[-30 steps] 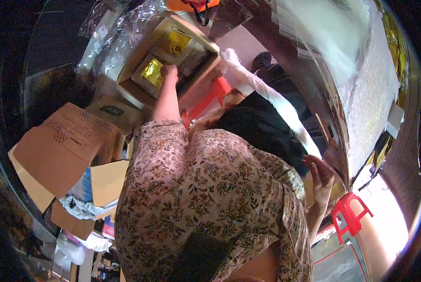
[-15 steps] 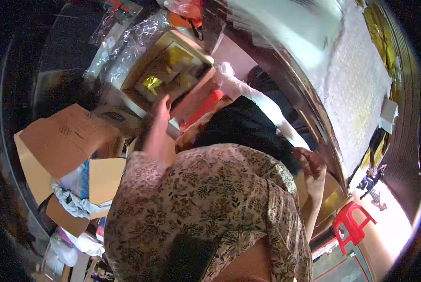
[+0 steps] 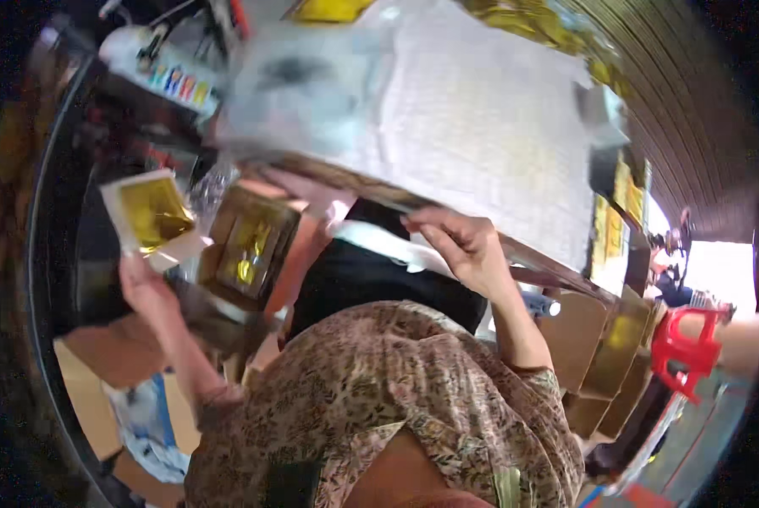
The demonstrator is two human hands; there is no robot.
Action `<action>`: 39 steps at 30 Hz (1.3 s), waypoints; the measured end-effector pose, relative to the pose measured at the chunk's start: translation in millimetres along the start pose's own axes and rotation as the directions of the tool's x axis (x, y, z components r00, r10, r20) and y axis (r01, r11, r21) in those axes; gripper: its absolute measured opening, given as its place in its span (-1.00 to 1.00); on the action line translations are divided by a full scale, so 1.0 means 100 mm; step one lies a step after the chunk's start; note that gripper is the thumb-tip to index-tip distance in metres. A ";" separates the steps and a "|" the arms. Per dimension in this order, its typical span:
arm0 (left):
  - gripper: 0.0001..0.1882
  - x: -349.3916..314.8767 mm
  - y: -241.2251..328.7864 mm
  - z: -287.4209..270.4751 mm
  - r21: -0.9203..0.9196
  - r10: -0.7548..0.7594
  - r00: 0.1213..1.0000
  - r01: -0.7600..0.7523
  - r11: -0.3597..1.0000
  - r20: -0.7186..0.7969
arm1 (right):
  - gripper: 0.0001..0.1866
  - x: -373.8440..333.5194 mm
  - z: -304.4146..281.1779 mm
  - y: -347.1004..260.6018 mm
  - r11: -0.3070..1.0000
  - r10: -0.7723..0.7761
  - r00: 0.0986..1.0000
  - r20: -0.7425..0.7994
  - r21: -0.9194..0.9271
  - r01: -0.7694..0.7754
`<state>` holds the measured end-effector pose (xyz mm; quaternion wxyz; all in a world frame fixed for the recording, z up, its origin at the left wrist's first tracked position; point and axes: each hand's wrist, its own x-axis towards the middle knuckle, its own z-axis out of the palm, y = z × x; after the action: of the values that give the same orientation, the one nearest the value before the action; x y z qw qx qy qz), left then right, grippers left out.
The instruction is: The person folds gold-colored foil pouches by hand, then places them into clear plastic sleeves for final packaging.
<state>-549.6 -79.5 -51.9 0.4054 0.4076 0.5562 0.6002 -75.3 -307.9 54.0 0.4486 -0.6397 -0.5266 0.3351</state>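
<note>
My left hand, slightly blurred, is closed at the lower edge of a gold foil sheet with a pale border. The sheet is raised beside an open cardboard box with more gold foil inside. At the edge of the table, my right hand is closed, thumb against fingers; whether something small sits between them cannot be made out. Just below it a twisted white strip crosses over dark cloth on my lap.
A table covered in white padded sheeting lies ahead. At the far left is a power strip with coloured switches. Open cartons stand at lower left and right. A red plastic stool is farther right.
My left hand has gone left and now has a gold foil sheet, where it was bare beside the box. My right hand has risen to the table edge. The view has turned.
</note>
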 end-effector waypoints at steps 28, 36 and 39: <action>-0.51 -1.26 1.18 4.50 0.146 -0.095 -0.180 0.292 0.945 0.979 | -0.71 0.16 -1.36 0.80 0.662 0.336 0.663 -0.669 0.669 0.339; -0.47 -1.18 1.07 4.55 0.163 -0.123 -0.144 0.306 0.938 0.982 | -0.79 0.12 -1.52 0.81 0.717 0.337 0.698 -0.632 0.653 0.245; -0.51 -1.15 1.05 4.59 0.159 -0.134 -0.100 0.328 0.931 0.986 | -0.78 0.08 -1.56 0.77 0.734 0.308 0.724 -0.617 0.638 0.232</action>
<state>-82.4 -38.3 71.3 0.8028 0.5815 0.1091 0.0742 95.5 -338.3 41.3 0.8038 -0.5191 -0.1471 0.2507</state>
